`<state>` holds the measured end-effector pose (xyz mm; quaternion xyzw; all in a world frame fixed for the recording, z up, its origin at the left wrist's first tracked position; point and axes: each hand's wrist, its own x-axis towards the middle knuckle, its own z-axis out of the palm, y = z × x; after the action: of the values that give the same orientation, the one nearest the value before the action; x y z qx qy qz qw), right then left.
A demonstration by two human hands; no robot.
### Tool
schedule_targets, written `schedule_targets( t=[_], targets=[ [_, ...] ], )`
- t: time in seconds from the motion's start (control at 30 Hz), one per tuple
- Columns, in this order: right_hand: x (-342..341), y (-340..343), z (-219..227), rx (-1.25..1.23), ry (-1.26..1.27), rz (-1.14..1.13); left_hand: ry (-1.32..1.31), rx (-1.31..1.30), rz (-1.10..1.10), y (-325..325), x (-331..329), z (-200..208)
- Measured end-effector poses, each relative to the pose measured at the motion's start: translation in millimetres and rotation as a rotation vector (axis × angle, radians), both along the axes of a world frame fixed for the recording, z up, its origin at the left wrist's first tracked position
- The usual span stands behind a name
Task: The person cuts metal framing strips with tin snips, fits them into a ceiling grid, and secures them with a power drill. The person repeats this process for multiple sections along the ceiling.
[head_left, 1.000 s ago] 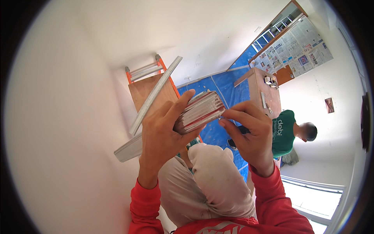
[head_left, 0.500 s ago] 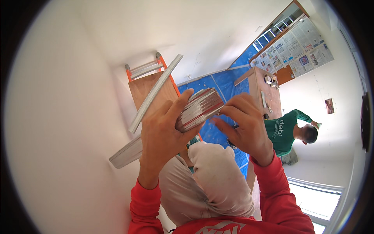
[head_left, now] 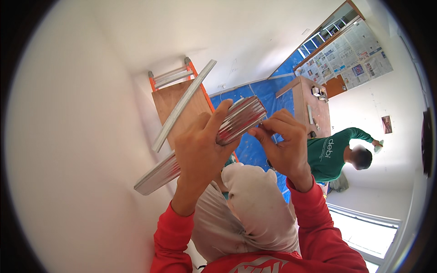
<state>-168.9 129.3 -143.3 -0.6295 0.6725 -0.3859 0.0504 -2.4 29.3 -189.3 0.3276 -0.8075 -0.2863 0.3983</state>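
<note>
A long ribbed silver strip, shiny with reddish streaks, runs slantwise in front of me. My left hand is wrapped round it, thumb and fingers on either side. Its lower left end sticks out past my wrist. At the strip's upper right end, my right hand has thumb and index finger pinched together by the corner. Whatever is between those fingertips is too small to make out. Behind my left hand, a slimmer grey-white strip lies across a brown board.
An orange ladder holds the board near the wall. Blue sheeting covers the floor. To the right stands a wooden bench with small items on it. A co-worker in a green top reaches toward the wall, holding a pale cloth-like thing.
Both hands and the ribbed strip have shifted slightly; the strip is turned a little, showing more sheen and reddish streaks. The co-worker's hand has moved outward along the wall.
</note>
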Motion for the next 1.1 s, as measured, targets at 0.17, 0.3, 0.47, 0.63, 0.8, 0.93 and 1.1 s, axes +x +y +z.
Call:
schedule_targets(
  t=[0.17, 0.3, 0.47, 0.63, 0.8, 0.93, 1.1],
  targets=[
    [5, 2, 3, 0.068, -0.209, -0.091, 0.003, -0.015, 0.023, 3, -6, -6],
    [15, -1, 2, 0.146, -0.292, -0.224, 0.017, -0.014, 0.086, 4, -11, -12],
    [17, -2, 2, 0.153, -0.278, -0.315, 0.048, 0.03, 0.128, 2, -11, -15],
    [12, 3, 6, -0.069, -0.106, -0.19, 0.082, 0.079, 0.087, 0, -6, -13],
    [14, 4, 6, -0.105, 0.031, -0.175, 0.057, 0.176, 0.055, 3, -4, -6],
    [9, 3, 7, -0.191, 0.195, -0.163, 0.101, 0.264, -0.026, 5, -4, 2],
    [-1, 2, 11, -0.238, 0.251, -0.098, 0.123, 0.718, -0.274, 2, 3, 10]
  ],
)
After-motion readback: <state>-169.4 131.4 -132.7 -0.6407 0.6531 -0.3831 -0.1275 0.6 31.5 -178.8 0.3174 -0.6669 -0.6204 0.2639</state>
